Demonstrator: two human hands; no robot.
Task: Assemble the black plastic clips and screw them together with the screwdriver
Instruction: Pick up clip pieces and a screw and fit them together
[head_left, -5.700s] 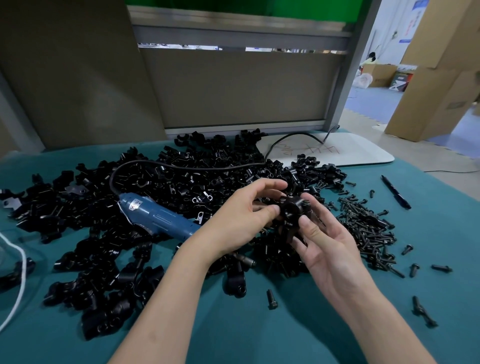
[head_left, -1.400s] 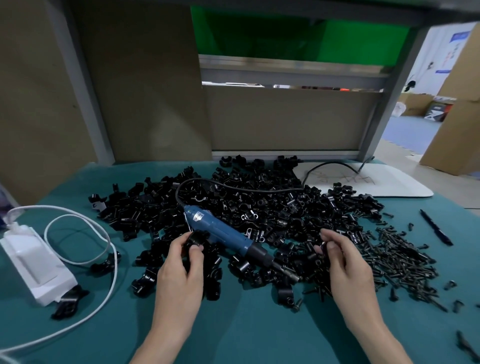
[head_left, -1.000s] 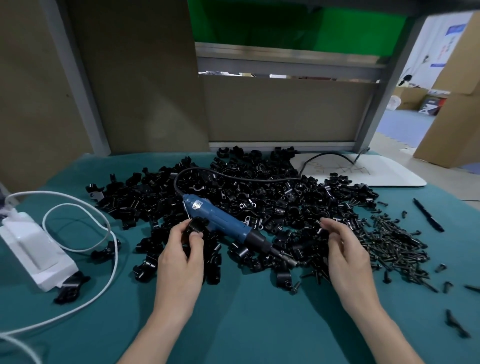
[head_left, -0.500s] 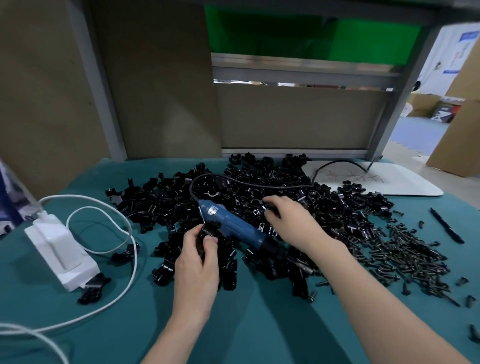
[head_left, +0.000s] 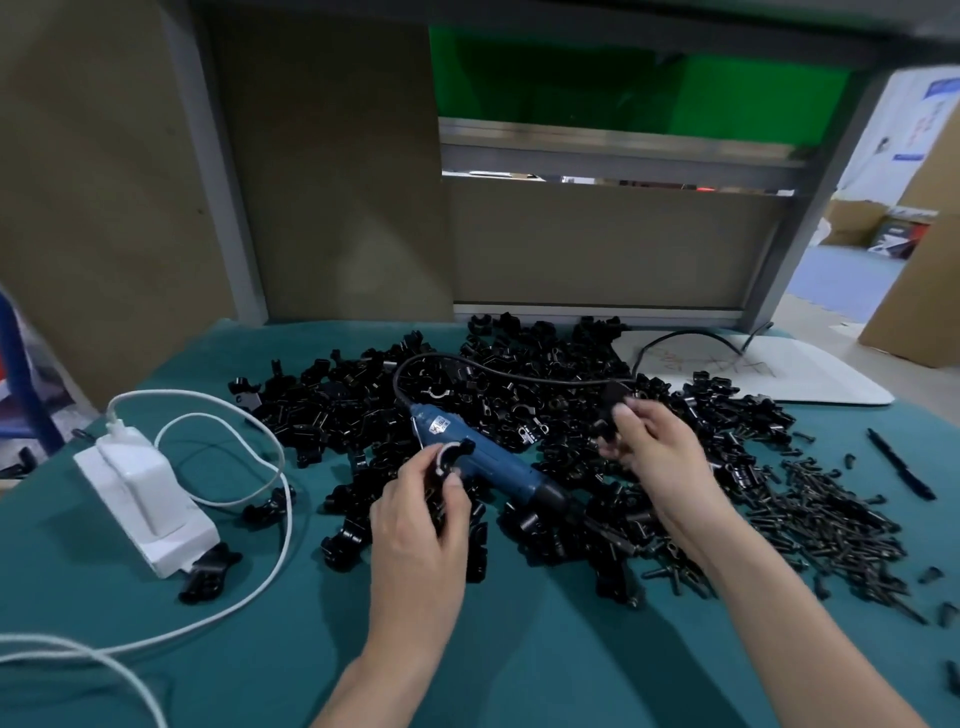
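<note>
A big heap of black plastic clips (head_left: 519, 395) covers the middle of the teal table. On the heap lies a blue electric screwdriver (head_left: 488, 465), tip toward the lower right, with its black cord looping back. My left hand (head_left: 421, 514) pinches one black clip half (head_left: 449, 454) just in front of the screwdriver's body. My right hand (head_left: 654, 457) holds another black clip piece (head_left: 615, 400) lifted above the heap's right part. A pile of black screws (head_left: 826, 519) lies to the right.
A white power adapter (head_left: 143, 493) with a white cable lies at the left. At the back right sits a white board (head_left: 810, 376), with a black pen (head_left: 898, 465) near the right edge. Brown panels and a grey frame close the back. Bare teal cloth (head_left: 519, 649) lies in front.
My right hand reached from the heap's right side across to its middle, then came back right and lifted a clip piece. My left hand kept its clip and raised it slightly.
</note>
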